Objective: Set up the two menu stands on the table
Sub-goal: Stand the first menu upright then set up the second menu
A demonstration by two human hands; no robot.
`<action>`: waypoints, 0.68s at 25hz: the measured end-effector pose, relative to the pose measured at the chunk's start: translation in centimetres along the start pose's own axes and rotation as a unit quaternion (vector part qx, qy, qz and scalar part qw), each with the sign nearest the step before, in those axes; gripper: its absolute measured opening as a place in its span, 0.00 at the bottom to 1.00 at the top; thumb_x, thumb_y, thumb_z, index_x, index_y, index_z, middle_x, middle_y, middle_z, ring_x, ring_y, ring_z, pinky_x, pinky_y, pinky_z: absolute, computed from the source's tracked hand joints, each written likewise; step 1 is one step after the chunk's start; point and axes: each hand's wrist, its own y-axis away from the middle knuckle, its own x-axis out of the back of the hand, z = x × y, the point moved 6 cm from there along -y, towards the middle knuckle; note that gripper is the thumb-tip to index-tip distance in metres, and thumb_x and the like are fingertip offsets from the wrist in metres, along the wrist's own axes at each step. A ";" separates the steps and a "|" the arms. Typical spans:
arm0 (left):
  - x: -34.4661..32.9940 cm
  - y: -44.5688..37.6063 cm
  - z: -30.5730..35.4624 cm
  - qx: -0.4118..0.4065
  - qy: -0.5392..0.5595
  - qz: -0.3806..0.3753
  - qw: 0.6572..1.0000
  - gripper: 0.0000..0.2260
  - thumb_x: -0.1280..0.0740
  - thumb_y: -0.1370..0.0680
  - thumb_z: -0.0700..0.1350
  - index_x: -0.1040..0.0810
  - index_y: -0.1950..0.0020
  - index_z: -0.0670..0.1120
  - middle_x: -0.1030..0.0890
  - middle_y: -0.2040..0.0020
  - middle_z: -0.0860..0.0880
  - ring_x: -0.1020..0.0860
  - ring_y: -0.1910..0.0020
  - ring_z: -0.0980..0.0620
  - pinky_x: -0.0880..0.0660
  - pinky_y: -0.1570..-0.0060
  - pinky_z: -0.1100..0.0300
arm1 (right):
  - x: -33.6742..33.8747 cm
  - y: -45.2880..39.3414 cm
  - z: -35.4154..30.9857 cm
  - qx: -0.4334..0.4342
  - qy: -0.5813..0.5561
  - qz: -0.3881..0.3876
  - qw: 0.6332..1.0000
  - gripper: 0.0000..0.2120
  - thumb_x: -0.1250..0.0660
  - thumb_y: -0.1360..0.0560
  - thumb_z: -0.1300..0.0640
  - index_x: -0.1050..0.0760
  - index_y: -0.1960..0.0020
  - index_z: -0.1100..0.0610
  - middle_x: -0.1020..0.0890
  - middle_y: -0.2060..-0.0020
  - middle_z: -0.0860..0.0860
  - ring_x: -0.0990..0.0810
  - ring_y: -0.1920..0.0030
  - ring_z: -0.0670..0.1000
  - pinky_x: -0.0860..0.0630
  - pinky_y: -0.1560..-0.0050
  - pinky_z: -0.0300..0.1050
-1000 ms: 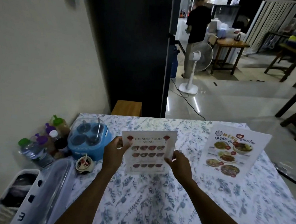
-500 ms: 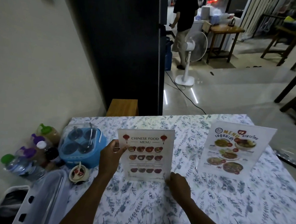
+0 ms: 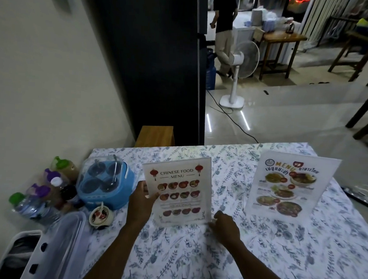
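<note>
Two clear acrylic menu stands are upright on the floral tablecloth [image 3: 193, 258]. The Chinese food menu stand [image 3: 180, 182] is in the middle of the table, its base resting on the cloth. My left hand [image 3: 141, 203] grips its left edge, thumb on the front face. My right hand [image 3: 225, 227] rests at its lower right corner, fingertips touching the base. The Thai menu stand [image 3: 288, 184] is to the right, standing on its own, with neither hand on it.
A blue condiment caddy [image 3: 102, 184], several bottles [image 3: 44, 193] and a small sauce cup [image 3: 99, 216] crowd the table's left side. A clear plastic box [image 3: 62, 246] lies at the lower left. Beyond the table are a wooden stool [image 3: 155, 135], a floor fan [image 3: 241, 63] and a standing person [image 3: 224, 29].
The Chinese food menu stand came down from held in the air onto the cloth. My right hand slid from its right edge down to the bottom corner. The left hand kept its grip.
</note>
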 end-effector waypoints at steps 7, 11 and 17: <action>-3.2 0.2 -6.4 0.069 -0.036 -0.020 0.997 0.39 0.30 0.39 0.73 0.27 0.39 0.47 0.19 0.44 0.46 0.18 0.48 0.47 0.18 0.51 0.46 | 4.1 2.1 3.8 -0.007 0.019 0.028 0.999 0.19 0.32 0.25 0.45 0.28 0.41 0.56 0.19 0.46 0.54 0.21 0.45 0.54 0.24 0.51 0.47; -4.5 2.9 -4.6 0.123 -0.075 -0.066 0.987 0.41 0.30 0.35 0.70 0.29 0.34 0.41 0.22 0.38 0.40 0.21 0.42 0.40 0.21 0.44 0.45 | 6.5 4.0 5.7 -0.019 0.007 0.045 0.999 0.19 0.33 0.25 0.45 0.28 0.39 0.55 0.19 0.45 0.54 0.21 0.44 0.54 0.24 0.52 0.47; -8.5 8.1 0.7 0.124 -0.143 -0.174 0.966 0.38 0.38 0.25 0.66 0.36 0.28 0.38 0.26 0.31 0.42 0.26 0.34 0.40 0.28 0.39 0.53 | 10.0 7.4 9.8 -0.064 0.001 0.080 0.995 0.19 0.32 0.25 0.44 0.28 0.41 0.54 0.19 0.47 0.53 0.22 0.43 0.54 0.26 0.54 0.47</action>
